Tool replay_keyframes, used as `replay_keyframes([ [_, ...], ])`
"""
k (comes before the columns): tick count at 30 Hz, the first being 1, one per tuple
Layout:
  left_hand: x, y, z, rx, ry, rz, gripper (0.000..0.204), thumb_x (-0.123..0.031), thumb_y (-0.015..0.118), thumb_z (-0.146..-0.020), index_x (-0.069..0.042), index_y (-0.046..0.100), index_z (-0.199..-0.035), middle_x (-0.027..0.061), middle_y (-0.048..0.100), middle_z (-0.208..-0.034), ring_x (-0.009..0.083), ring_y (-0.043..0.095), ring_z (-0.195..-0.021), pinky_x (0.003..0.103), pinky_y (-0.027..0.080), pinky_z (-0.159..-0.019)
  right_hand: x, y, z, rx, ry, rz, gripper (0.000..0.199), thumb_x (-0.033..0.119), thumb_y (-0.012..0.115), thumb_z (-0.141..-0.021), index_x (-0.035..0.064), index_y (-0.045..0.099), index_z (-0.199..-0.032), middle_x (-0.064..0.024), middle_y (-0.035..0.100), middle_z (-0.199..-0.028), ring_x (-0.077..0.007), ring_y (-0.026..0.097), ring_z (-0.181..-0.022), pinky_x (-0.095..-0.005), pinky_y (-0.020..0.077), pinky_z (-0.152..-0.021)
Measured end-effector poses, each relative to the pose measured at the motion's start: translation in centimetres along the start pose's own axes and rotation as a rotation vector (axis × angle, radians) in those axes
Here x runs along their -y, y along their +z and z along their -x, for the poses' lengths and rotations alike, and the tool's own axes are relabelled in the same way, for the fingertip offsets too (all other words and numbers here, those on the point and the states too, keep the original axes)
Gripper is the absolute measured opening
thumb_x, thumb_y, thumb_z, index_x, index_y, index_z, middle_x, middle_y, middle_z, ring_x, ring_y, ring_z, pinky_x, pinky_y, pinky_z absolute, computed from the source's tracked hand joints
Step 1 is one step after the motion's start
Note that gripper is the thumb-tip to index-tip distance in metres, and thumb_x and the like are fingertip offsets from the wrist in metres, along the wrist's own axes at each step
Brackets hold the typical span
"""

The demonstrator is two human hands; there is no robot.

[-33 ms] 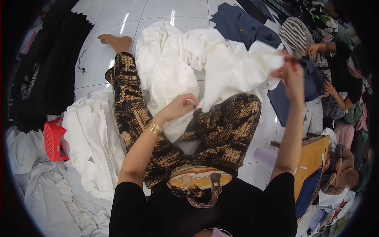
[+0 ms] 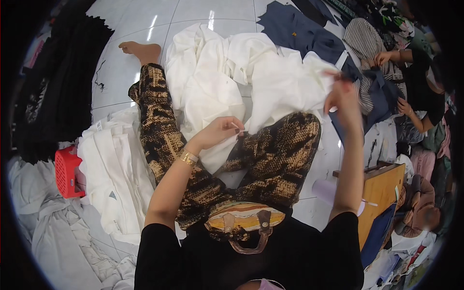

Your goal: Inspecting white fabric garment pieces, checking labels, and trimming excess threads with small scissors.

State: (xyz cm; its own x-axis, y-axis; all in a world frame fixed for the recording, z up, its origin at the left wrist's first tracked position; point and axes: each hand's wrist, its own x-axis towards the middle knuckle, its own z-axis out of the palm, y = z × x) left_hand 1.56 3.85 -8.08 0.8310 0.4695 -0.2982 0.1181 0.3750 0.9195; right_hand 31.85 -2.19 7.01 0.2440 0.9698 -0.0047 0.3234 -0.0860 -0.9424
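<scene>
Over the lap, the white cloth (image 2: 270, 82) is pinched by left hand (image 2: 220, 131) and raised right hand (image 2: 340, 96); a slack pinch could drop it.

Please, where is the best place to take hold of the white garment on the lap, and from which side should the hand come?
Probably the loose hem of the white garment between the two hands. The left hand already pinches its lower edge and the right hand lifts its upper corner, so the cloth between them hangs freer. Come from above, near the knee, with a pinch grip; elsewhere the fabric is bunched in folds.
</scene>
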Motion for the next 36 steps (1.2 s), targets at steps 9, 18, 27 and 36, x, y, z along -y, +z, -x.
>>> replay_keyframes([
  [9,-2.4,0.8,2.1,0.132,-0.062,0.184,0.039,0.005,0.051,-0.078,0.004,0.050,-0.117,0.0070,0.060,-0.101,0.0045,0.055,-0.079,0.017,0.045,-0.074,-7.3,14.8,10.5,0.446,0.651,-0.572,0.046,0.041,0.033,-0.093,0.0018,0.050,-0.076,0.0053,0.027,-0.046,-0.0052,0.025,-0.035,-0.0216,0.0203,-0.033],
  [18,-2.9,1.3,2.3,0.143,-0.088,0.124,0.043,0.009,0.048,-0.074,0.003,0.050,-0.117,0.0051,0.060,-0.099,0.0004,0.052,-0.069,0.015,0.044,-0.064,-7.2,15.6,9.7,0.496,0.681,-0.585,0.041,0.035,0.033,-0.094,0.0030,0.047,-0.073,0.0047,0.029,-0.047,-0.0044,0.024,-0.035,-0.0201,0.0186,-0.032],
  [27,-4.1,2.4,2.2,0.097,-0.032,-0.163,0.042,0.004,0.054,-0.072,-0.002,0.055,-0.113,0.0044,0.059,-0.102,0.0029,0.050,-0.068,0.017,0.045,-0.064,-7.3,15.2,9.5,0.537,0.683,-0.559,0.041,0.037,0.038,-0.092,0.0038,0.048,-0.070,0.0054,0.029,-0.046,-0.0039,0.025,-0.035,-0.0199,0.0178,-0.033],
  [36,-4.9,2.9,2.2,0.029,0.046,-0.559,0.041,-0.006,0.061,-0.068,-0.011,0.060,-0.109,0.0097,0.059,-0.101,0.0123,0.049,-0.062,0.024,0.046,-0.065,-6.9,14.8,9.0,0.551,0.659,-0.506,0.040,0.035,0.041,-0.091,0.0046,0.047,-0.066,0.0057,0.030,-0.046,-0.0034,0.025,-0.036,-0.0198,0.0177,-0.033],
])
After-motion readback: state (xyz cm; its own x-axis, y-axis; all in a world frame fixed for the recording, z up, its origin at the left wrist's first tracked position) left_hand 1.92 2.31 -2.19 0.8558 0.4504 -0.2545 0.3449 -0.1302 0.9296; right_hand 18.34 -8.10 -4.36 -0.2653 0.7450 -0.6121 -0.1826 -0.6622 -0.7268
